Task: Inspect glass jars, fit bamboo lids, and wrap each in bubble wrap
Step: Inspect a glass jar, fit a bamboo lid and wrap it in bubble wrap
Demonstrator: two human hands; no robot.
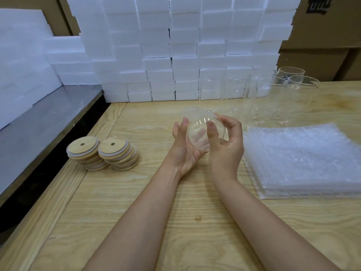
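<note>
The glass jar [197, 122] is held up over the middle of the tabletop [175, 222], tipped over with one end toward 11 o'clock. The left grip [183, 151] cradles it from 7 o'clock, thumb laid on the wall. The right grip [228, 145] curls round it from 4 o'clock, thumb pressing the glass. The thin clear glass looks light, stiff, slippery and easily chipped, so it is best held by the wall or base, not the lip. Bamboo lids [101, 155] sit at 9 o'clock and bubble wrap [304, 159] at 3 o'clock.

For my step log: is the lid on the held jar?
Off. The jar shows only clear glass, no wood; the bamboo lids lie stacked aside.
</note>
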